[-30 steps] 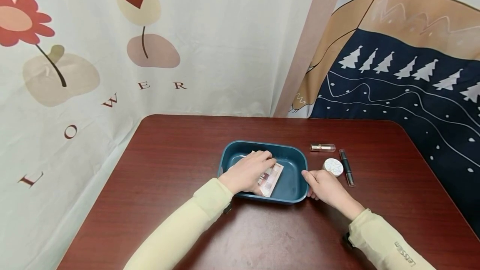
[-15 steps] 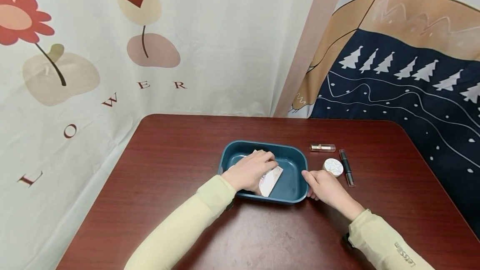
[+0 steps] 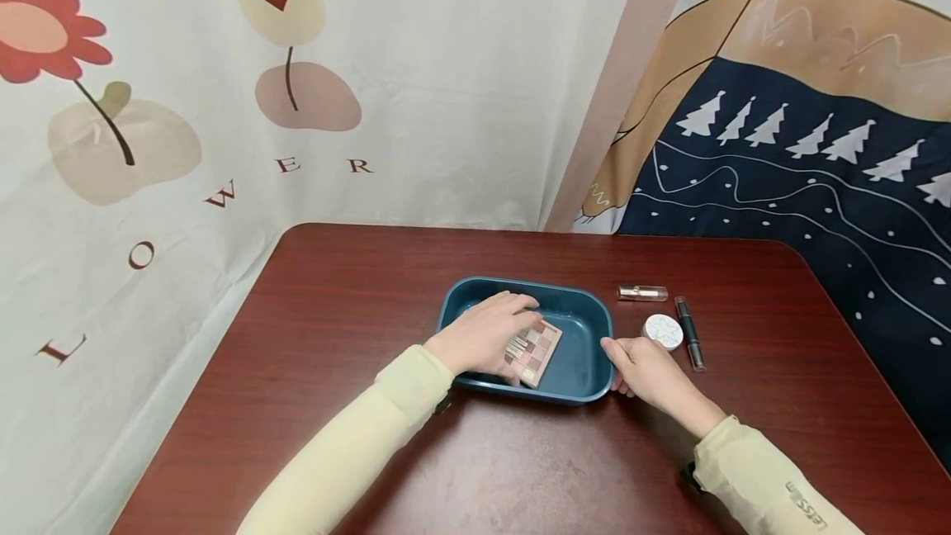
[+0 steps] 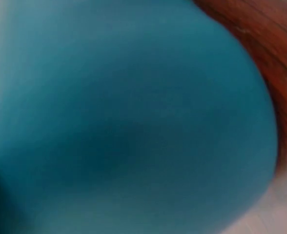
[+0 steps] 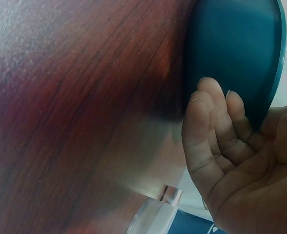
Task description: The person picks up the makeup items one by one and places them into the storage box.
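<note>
A dark teal rectangular tray (image 3: 583, 366) sits on the table. Inside it lies an eyeshadow palette (image 3: 537, 353) with rows of brown and pink squares, its left part hidden under my left hand (image 3: 486, 334). The fingers of that hand are loosely spread over the palette, the thumb near its front edge. My right hand (image 3: 648, 370) pinches the tray's right end at the rim; in the right wrist view its fingers (image 5: 198, 122) lie along the outer wall. Only the blurred teal wall (image 4: 133, 97) of the tray fills most of the left wrist view.
Right of the tray are a clear-capped lipstick tube (image 3: 642, 293), a round white jar (image 3: 663, 332) close beside my right hand, and a dark double-ended cosmetic pen (image 3: 690, 333). Printed curtains (image 3: 446, 89) hang behind the reddish-brown table (image 3: 357, 287).
My left hand has loosened and shifted slightly left, the fingers lifting from the palette. The palette's glare is gone and its coloured squares show. My right hand keeps its hold on the tray.
</note>
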Motion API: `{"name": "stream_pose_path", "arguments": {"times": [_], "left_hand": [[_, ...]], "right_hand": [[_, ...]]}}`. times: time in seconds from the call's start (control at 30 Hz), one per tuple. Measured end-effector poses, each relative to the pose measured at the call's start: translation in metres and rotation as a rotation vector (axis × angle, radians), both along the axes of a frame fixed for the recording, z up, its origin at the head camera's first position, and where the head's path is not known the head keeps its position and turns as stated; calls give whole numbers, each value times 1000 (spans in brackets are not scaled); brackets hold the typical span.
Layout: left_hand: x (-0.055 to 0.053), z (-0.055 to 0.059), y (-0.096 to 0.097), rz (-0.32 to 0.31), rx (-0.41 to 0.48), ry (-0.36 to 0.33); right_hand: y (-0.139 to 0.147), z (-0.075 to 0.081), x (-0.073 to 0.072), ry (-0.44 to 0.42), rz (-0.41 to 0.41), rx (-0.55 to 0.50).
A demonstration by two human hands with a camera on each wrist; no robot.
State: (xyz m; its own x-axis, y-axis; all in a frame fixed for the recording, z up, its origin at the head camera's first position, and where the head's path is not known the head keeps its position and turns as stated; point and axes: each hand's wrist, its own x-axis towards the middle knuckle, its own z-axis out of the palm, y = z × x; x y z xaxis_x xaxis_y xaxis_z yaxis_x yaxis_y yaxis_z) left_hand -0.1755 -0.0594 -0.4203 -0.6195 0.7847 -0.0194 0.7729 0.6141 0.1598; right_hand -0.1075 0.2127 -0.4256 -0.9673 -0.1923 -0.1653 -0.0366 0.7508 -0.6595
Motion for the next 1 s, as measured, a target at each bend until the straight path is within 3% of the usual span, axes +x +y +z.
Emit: {"name": "stream_pose_path", "arguments": {"times": [0.2, 0.6, 1.0], "left_hand": [[3, 6, -10, 37, 32, 6], [8, 7, -36, 28, 224, 35], [16, 11, -60, 93, 229, 87]], "right_hand": [[1, 0, 0, 2, -1, -1], [1, -2, -2, -19, -17, 21], [-1, -1, 0, -3, -3, 7]]}}
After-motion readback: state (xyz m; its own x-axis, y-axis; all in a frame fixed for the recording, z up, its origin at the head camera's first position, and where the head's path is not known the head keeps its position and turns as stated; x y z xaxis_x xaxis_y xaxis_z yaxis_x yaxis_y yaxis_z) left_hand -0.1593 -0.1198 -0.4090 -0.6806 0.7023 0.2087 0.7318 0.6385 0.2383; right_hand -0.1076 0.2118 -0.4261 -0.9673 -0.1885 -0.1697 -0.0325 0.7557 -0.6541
